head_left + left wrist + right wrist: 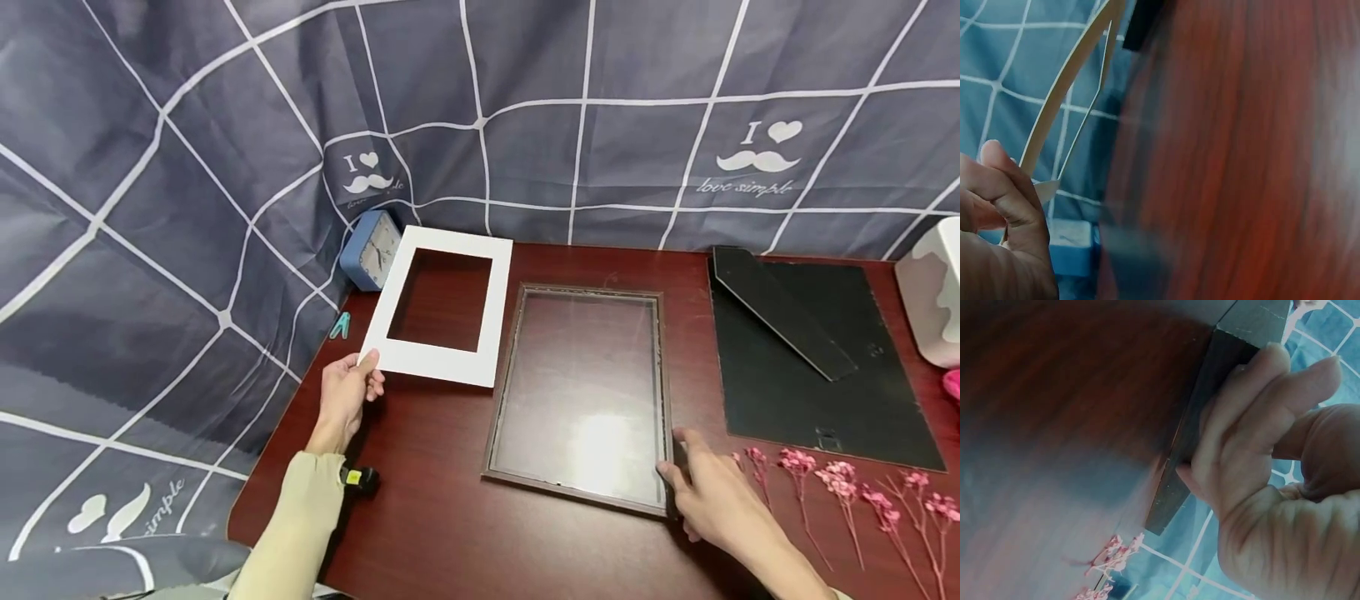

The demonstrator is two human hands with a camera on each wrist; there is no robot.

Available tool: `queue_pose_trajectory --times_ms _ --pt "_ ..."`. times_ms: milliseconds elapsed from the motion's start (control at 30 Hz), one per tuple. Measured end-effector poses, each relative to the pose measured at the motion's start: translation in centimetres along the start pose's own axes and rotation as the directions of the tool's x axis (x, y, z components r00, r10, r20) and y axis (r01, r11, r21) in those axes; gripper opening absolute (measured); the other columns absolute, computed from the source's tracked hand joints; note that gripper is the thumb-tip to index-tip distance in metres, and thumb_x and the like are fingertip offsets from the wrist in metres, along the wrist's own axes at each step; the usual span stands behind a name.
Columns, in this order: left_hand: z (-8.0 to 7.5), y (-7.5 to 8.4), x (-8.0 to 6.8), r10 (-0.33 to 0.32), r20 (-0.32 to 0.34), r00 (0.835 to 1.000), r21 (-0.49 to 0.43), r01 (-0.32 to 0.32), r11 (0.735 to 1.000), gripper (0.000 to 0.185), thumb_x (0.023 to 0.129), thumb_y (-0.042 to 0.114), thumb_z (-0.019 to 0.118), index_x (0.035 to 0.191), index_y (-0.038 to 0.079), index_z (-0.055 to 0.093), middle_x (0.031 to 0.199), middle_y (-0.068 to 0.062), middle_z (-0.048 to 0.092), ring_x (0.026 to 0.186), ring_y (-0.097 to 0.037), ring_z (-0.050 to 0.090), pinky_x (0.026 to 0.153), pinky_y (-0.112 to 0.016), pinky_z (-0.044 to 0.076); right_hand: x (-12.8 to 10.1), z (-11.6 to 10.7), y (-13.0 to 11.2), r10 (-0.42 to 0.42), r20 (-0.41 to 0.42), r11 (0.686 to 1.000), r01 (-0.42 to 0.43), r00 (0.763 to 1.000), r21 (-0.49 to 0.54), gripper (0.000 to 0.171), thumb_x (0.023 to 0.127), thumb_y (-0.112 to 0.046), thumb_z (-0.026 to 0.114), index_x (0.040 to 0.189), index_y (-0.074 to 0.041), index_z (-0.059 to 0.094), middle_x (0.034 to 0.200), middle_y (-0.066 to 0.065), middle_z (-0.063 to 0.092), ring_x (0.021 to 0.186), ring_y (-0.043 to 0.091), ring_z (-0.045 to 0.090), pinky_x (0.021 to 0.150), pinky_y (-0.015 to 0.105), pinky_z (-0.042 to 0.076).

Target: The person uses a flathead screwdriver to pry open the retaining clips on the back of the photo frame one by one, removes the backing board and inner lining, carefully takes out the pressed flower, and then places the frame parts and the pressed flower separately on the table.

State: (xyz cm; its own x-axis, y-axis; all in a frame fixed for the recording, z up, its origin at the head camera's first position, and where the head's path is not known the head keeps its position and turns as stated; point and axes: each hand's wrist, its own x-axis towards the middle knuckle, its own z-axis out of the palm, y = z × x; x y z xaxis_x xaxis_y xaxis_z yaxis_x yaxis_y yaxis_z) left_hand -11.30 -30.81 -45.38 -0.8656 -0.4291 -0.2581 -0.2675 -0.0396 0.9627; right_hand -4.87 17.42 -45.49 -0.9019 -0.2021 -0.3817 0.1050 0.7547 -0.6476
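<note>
In the head view my left hand (pixel 348 396) pinches the lower left corner of a white picture mat (pixel 442 367) with a rectangular opening. The left wrist view shows the mat (pixel 1063 87) nearly edge-on above the fingers. To its right, a dark-rimmed picture frame (pixel 570 492) with a clear pane lies on the table. My right hand (pixel 712 492) holds the frame's right side near its lower corner, thumb at the rim. In the right wrist view, curled fingers lie against the frame's dark outer side (pixel 1200 406); their exact contact is partly hidden.
A black backing board (pixel 810 350) with its stand leg lies at right, above several pink dried flower stems (pixel 840 483). A blue clock (pixel 367 250) and a teal clip (pixel 341 325) are at left. A white container (pixel 930 292) stands at the right edge.
</note>
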Motion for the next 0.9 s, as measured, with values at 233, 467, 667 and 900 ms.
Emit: queue_pose_trajectory --times_ms 233,467,667,900 --pt "-0.8 -0.4 2.4 -0.099 0.036 0.994 0.083 0.096 0.992 0.022 0.111 0.018 0.063 0.095 0.004 0.061 0.059 0.008 0.064 0.05 -0.002 0.058 0.049 -0.011 0.045 -0.1 0.1 0.2 0.006 0.003 1.0 -0.006 1.0 -0.013 0.059 0.113 -0.017 0.057 0.157 0.011 0.031 0.069 0.006 0.066 0.044 0.012 0.064 0.057 0.03 0.054" --pt "-0.8 -0.6 4.0 -0.166 0.013 0.986 0.134 0.162 0.978 0.018 0.109 0.013 0.065 0.096 0.002 0.064 0.058 0.008 0.065 0.047 0.001 0.06 0.049 -0.009 0.05 -0.1 0.0 0.2 -0.004 -0.002 1.0 0.004 1.0 -0.026 0.059 0.113 -0.018 0.058 0.157 0.011 0.031 0.065 0.004 0.065 0.043 0.011 0.064 0.06 0.032 0.056" --pt "-1.0 -0.3 5.0 -0.215 -0.002 0.977 0.233 0.209 0.95 0.037 0.11 0.016 0.065 0.131 -0.014 0.06 0.062 0.007 0.067 0.05 0.002 0.065 0.054 -0.009 0.055 0.0 0.0 0.2 -0.005 0.003 1.0 0.005 1.0 -0.031 0.059 0.113 -0.017 0.057 0.158 0.012 0.031 0.063 0.004 0.065 0.044 0.012 0.063 0.063 0.035 0.058" --pt "-2.0 0.2 5.4 -0.237 -0.036 0.971 0.382 0.233 0.894 0.055 0.108 0.025 0.07 0.142 -0.016 0.055 0.061 0.006 0.067 0.047 0.002 0.066 0.054 -0.013 0.058 0.0 0.0 0.0 -0.007 0.002 1.0 0.007 1.0 -0.019 0.058 0.113 -0.016 0.057 0.157 0.012 0.032 0.063 0.004 0.065 0.043 0.012 0.063 0.06 0.034 0.058"
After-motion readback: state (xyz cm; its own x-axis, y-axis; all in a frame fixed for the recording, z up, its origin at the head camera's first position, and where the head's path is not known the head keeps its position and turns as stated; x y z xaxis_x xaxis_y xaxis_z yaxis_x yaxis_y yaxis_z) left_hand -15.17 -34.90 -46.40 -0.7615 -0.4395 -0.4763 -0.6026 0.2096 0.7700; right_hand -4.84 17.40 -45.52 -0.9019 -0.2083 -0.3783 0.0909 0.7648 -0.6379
